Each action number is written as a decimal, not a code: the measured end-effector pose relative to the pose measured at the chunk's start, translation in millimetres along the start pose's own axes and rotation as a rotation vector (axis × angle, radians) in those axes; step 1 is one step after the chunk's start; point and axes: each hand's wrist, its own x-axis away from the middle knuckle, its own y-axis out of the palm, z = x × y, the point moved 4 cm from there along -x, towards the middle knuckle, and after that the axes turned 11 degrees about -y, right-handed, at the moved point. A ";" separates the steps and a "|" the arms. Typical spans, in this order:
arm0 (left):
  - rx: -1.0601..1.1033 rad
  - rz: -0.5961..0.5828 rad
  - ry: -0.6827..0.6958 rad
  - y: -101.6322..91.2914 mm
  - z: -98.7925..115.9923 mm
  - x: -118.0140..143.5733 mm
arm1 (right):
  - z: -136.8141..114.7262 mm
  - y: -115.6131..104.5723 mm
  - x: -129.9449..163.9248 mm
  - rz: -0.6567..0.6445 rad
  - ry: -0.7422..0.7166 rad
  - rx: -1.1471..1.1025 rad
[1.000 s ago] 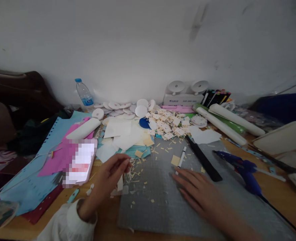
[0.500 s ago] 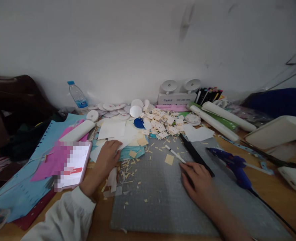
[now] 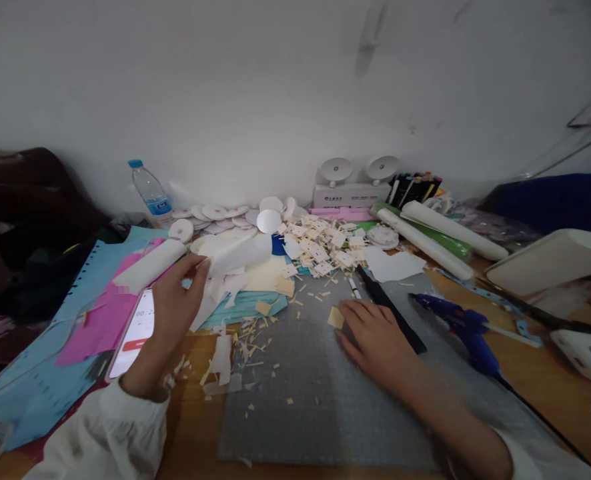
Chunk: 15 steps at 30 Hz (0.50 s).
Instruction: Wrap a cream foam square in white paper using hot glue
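Observation:
On the left, my left hand [image 3: 180, 287] pinches the edge of a white sheet of paper [image 3: 243, 253], which is raised and tilted over the paper pile. My right hand [image 3: 375, 333] lies on the grey cutting mat [image 3: 305, 413] with its fingers stretched out. Its fingertips are at a small yellow square [image 3: 335, 317], whose right edge they partly cover. Just beyond those fingers lies a white pen [image 3: 354, 288], its lower part hidden by the hand. Small yellow scraps [image 3: 258, 337] are scattered between my hands.
A heap of small cream pieces with faces [image 3: 320, 247] lies behind the mat. To the right are a black bar [image 3: 395, 313], a blue glue gun [image 3: 465, 330] and white rolls [image 3: 425, 240]. A lit phone [image 3: 134, 330] and a water bottle [image 3: 150, 190] stand left.
My left hand has moved left and up, lifting the white sheet off the pile. My right hand has shifted left to the yellow square, and the pen now lies farther back.

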 end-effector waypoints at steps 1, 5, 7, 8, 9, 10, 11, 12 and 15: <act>0.049 0.008 -0.035 -2.6 1.1 0.9 | 2.9 -1.6 -6.6 -0.022 0.008 -0.003; 0.292 -0.077 -0.221 -2.8 -2.8 6.9 | 33.4 -9.5 -32.2 -0.054 0.204 0.034; 0.396 -0.128 -0.299 1.6 -5.6 8.8 | 58.7 -9.0 -43.8 -0.087 0.369 0.073; 0.434 -0.141 -0.323 4.3 -6.4 8.7 | 72.3 -6.7 -49.2 -0.115 0.452 0.088; 0.462 -0.145 -0.336 7.0 -6.8 7.6 | 85.8 -3.0 -54.0 -0.148 0.532 0.096; 0.488 -0.141 -0.343 9.8 -7.0 5.5 | 98.6 1.6 -58.3 -0.184 0.605 0.098; 0.518 -0.131 -0.350 12.6 -7.3 2.2 | 110.2 7.0 -62.1 -0.223 0.667 0.092; 0.549 -0.115 -0.356 15.1 -7.8 -2.0 | 120.2 12.6 -65.3 -0.259 0.717 0.081; 0.617 -0.046 -0.382 20.9 -11.2 -17.1 | 139.0 25.7 -70.8 -0.302 0.778 0.048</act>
